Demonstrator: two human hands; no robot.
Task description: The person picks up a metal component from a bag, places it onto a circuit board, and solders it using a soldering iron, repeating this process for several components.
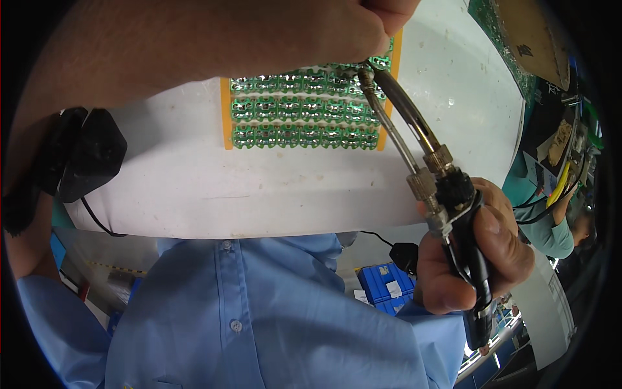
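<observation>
My right hand (495, 249) is closed around the black handle of a soldering iron (422, 135). Two metal tubes run side by side from the handle, and their far ends reach the upper right part of a green circuit board panel (304, 110). Rows of small boards with shiny solder spots fill the panel between two orange side strips. Across the panel's far part lies my left hand (350, 29), hiding some of it. Most of its fingers are beyond the upper edge of the picture; one bent digit shows. Whether the tool's tip touches a board is hard to make out.
The panel rests on a white work surface (175, 175). A black device (94, 155) with a cable is at my left wrist. Blue boxes (385, 285) are below the surface edge. Farther right are cables, a brown piece (534, 39) and another person's sleeve (551, 233).
</observation>
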